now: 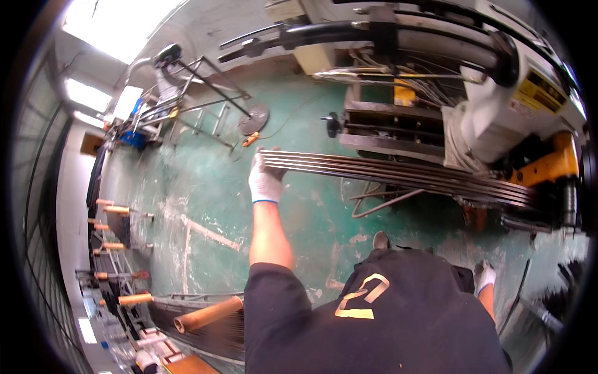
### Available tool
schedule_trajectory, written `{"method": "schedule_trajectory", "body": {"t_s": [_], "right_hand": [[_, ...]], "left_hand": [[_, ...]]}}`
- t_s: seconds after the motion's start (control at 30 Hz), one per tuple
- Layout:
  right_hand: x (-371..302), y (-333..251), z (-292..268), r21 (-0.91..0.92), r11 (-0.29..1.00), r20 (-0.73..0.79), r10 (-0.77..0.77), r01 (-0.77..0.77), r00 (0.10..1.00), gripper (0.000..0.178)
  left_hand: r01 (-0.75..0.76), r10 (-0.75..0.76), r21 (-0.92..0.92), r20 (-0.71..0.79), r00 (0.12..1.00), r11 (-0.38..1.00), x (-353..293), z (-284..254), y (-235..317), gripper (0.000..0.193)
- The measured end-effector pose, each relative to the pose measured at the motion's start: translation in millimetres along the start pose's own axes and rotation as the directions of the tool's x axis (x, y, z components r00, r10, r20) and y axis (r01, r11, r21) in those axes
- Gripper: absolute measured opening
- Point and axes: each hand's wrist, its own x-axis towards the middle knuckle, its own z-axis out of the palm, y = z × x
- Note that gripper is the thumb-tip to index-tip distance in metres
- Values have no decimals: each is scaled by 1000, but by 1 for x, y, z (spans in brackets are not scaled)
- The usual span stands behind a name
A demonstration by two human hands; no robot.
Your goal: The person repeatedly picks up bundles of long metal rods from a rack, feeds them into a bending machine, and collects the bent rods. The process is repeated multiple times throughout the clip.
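My left hand (pixel 266 177), in a white glove with a blue cuff, is closed around the left ends of several long, thin metal bars (pixel 386 169). The bars lie side by side and reach across to the right. Their far right ends come close to the orange part (pixel 545 163) of a machine; whether they rest on it I cannot tell. Down at my right side is my right hand (pixel 485 275), also gloved, apart from the bars. Its fingers are too small and blurred to read.
A large white machine (pixel 492 112) with black hoses stands at the right. Rolls with wooden-coloured ends (pixel 208 313) lie at lower left. A metal stand (pixel 199 81) with a round base plate (pixel 254 119) is at the far left. Dark bristly material (pixel 560 287) sits at lower right.
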Motion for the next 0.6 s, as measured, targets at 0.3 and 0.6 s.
{"method": "schedule_trajectory", "body": {"t_s": [0.3,0.6], "right_hand": [[-63,-18,-7,-67,991,-19,-117,116,993,26],[-62,-49,4,-153,984,27,-90,93,996,35]], "left_hand": [[105,-126,323,45,991,941,-27,-22,24,61],[44,-39,48,-100,994,998,-23,-5,12,73]]}}
